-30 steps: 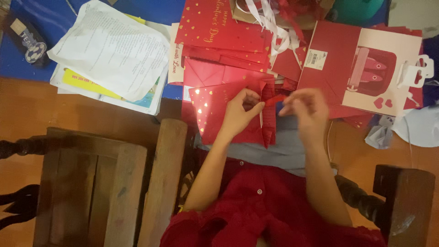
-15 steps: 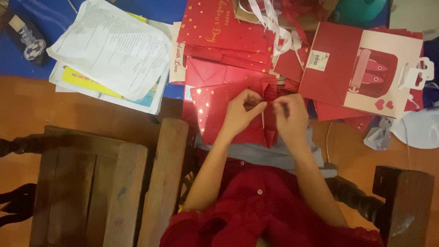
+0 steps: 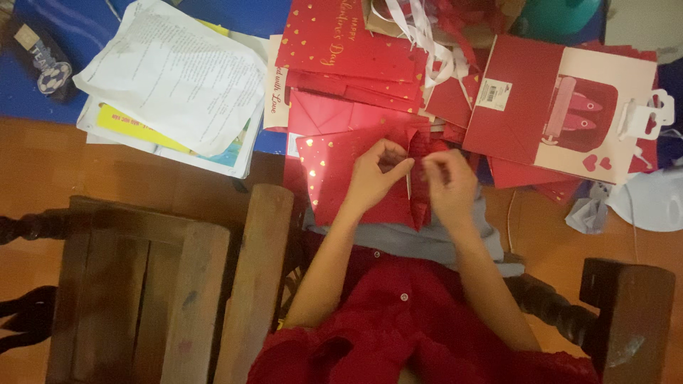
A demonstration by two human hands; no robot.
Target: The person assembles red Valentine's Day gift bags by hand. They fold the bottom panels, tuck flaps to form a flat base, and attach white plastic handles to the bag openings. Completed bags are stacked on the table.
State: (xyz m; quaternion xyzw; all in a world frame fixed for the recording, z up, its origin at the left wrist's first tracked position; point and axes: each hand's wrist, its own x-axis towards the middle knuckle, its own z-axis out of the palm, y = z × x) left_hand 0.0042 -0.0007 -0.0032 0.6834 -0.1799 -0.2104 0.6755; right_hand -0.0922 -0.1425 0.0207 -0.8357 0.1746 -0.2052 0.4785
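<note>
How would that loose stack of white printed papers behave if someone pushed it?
The stack of white papers would probably fan apart rather than slide as one, since its sheets already lie askew. Lifted by an edge, it would likely droop; the sheets look thin. It seems light and unlikely to roll.

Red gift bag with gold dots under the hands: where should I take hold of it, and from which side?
Grip the red gift bag by its free left edge, coming from the left. It lies flat with that side bare, so fingers can slide under and pinch it. The left hand and right hand already crowd the folded right edge, and more red bags overlap the top.
</note>
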